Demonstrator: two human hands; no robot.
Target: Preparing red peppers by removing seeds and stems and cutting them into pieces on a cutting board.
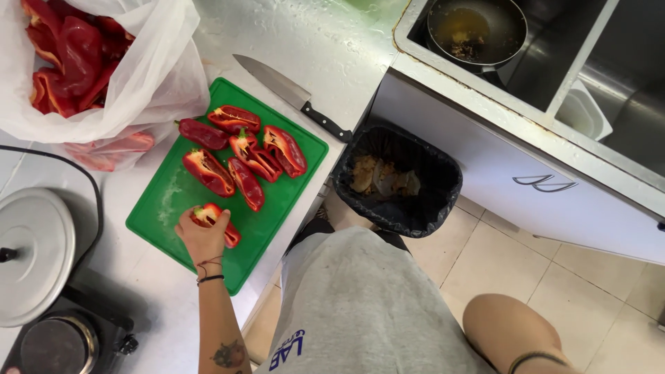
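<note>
Seen from above, looking down at a white kitchen counter. Left hand (202,234) closed around a red pepper half (220,223) at the near edge of a green cutting board (173,187), fingers curled over the piece, its long axis running from about ten o'clock to four o'clock. Right hand out of sight past the bottom edge; only the right forearm (509,332) showing at five o'clock, well apart from the board, so grip there cannot be told. Left hand clearly the nearer one. Six more pepper halves (239,149) lying cut side up on the board, at twelve to one o'clock from the held piece, mostly angled the same way. Chef's knife (291,97) resting off the board's far corner at one o'clock, blade pointing to ten o'clock, handle toward the counter edge. Clear plastic bag (131,90) at eleven o'clock, holding whole red peppers. Black-lined bin (443,187) on the floor at three o'clock, holding pale scraps. Sink (526,76) at two o'clock with a dark pan (506,34) inside, brownish residue in it. Metal lid (34,256) at nine o'clock.
</note>
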